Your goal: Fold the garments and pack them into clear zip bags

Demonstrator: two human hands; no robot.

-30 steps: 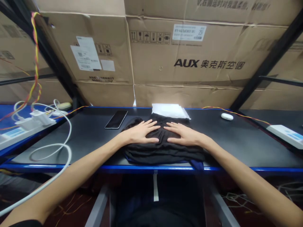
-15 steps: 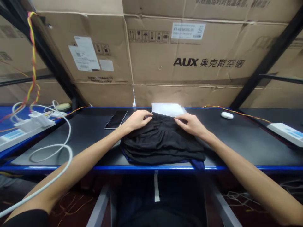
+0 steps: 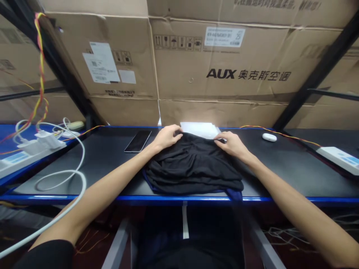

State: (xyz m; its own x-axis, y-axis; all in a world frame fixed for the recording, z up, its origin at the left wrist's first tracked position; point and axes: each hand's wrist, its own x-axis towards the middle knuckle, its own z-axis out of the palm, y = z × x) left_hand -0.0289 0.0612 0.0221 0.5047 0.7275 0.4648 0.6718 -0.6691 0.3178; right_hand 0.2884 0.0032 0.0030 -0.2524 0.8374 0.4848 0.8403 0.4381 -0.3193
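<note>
A crumpled black cloth garment (image 3: 193,164) lies at the middle of the dark tabletop, with dark blue fabric showing along its lower edge and hanging a little over the table's front. My left hand (image 3: 169,136) pinches the garment's far edge near its left corner. At the right end of that same edge, my right hand (image 3: 230,142) grips the cloth between thumb and fingers. The edge is drawn fairly straight between both hands. Just behind it lie white paper sheets (image 3: 199,129), partly covered by the cloth. Which kind of garment it is I cannot tell.
A phone (image 3: 138,141) lies left of my left hand. A small white case (image 3: 269,137) sits to the right. Power strips (image 3: 338,158) and a looping white cable (image 3: 81,175) flank the table (image 3: 283,168). Large cardboard boxes (image 3: 224,86) stand behind, between black rack posts.
My right hand has shifted right along the garment's far edge, and my left hand has risen slightly. The stretch of edge between them is longer.
</note>
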